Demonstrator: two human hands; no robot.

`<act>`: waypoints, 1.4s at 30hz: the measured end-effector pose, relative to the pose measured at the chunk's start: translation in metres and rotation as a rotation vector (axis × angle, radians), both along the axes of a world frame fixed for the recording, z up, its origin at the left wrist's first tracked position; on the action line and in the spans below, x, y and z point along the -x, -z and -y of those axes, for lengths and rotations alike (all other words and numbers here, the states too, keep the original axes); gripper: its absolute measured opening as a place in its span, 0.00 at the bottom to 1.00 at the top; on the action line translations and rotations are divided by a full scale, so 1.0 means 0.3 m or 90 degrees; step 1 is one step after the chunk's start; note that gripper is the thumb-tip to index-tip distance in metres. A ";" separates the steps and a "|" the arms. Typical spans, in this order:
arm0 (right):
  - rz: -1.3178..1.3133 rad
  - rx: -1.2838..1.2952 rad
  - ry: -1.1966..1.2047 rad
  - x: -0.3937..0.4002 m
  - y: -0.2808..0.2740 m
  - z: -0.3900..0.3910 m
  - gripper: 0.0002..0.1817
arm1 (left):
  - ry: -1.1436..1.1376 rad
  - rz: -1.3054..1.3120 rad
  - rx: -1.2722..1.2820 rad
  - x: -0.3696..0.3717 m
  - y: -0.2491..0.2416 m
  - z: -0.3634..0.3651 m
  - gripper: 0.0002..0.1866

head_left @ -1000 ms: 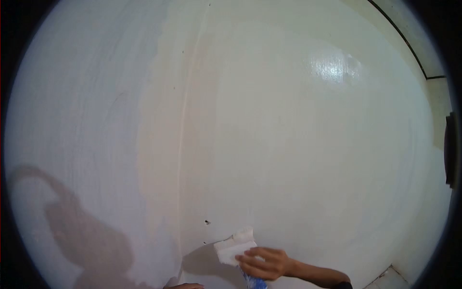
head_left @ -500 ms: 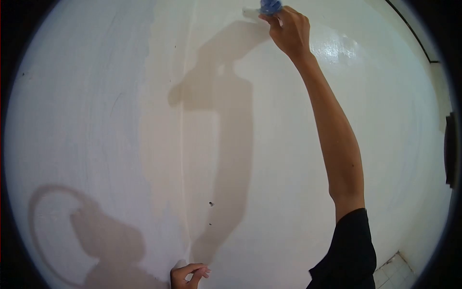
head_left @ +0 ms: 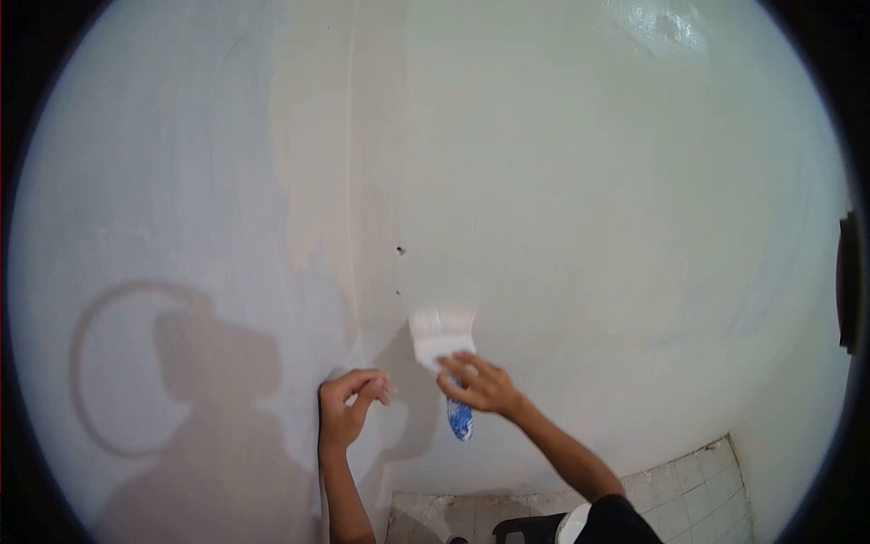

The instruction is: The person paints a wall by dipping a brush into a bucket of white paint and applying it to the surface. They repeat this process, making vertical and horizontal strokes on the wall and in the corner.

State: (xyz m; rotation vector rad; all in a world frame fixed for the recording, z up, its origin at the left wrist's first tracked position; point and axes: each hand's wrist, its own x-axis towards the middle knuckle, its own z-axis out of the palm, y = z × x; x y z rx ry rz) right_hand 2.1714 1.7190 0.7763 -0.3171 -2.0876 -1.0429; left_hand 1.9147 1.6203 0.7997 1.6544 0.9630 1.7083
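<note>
My right hand (head_left: 480,384) is closed around a wide paintbrush (head_left: 461,419) with a blue handle smeared with white. The brush's pale bristles point up, at the right wall (head_left: 589,272), just below two small dark holes. Slight blur covers the bristles and fingers. My left hand (head_left: 346,403) rests its side against the left wall (head_left: 217,227), close to the corner. Its fingers are bent in towards the thumb, and I see nothing between them.
Below, a tiled floor (head_left: 684,490) meets the wall. A black object, perhaps a stool (head_left: 521,528), and part of a white round container (head_left: 571,524) stand near my right sleeve. A dark object (head_left: 848,281) is at the far right. Shadows fall on the left wall.
My right hand has come down the wall with the paintbrush, from high up to below the holes. The view has tilted down, showing more floor. My left hand keeps its place on the wall.
</note>
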 end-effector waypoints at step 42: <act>-0.993 0.768 0.701 -1.230 1.849 0.978 0.11 | 0.064 -0.227 0.506 -0.876 0.705 0.686 0.06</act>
